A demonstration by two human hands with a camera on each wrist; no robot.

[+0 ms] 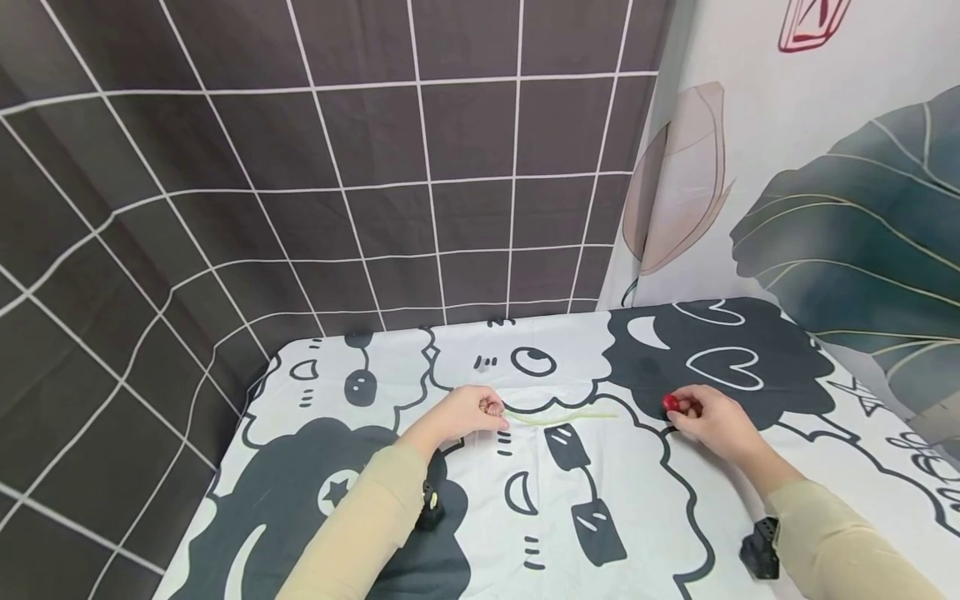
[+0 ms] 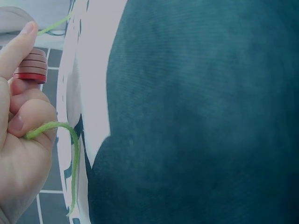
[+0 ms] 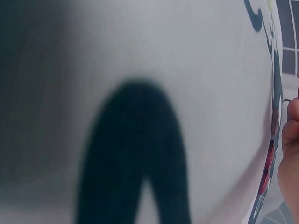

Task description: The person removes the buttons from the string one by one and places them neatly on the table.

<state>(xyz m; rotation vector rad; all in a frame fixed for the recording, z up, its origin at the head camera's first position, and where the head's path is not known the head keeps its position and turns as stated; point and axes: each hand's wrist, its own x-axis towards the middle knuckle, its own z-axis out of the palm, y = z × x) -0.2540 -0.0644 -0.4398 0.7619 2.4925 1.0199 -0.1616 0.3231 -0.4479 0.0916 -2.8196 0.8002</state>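
My left hand [image 1: 474, 410] holds a length of light green yarn [image 1: 562, 418], which stretches out to the right over the patterned cloth. In the left wrist view, one tail of the yarn [image 2: 74, 158] hangs from the curled fingers, and another stretch leaves past the thumb tip. Between thumb and fingers shows a small ridged cylinder [image 2: 32, 65], pinkish with a red end. Off to the right, past the yarn's far end, my right hand [image 1: 708, 419] pinches a small shiny red bead [image 1: 670, 402] between thumb and fingertips. Only finger edges show in the right wrist view.
A white cloth with black cartoon drawings [image 1: 420, 367] covers the work surface. Behind it and on the left hangs a dark grid-patterned curtain [image 1: 375, 167]. A pale curtain with large leaves [image 1: 855, 225] is at the right. Each wrist wears a black device [image 1: 761, 548].
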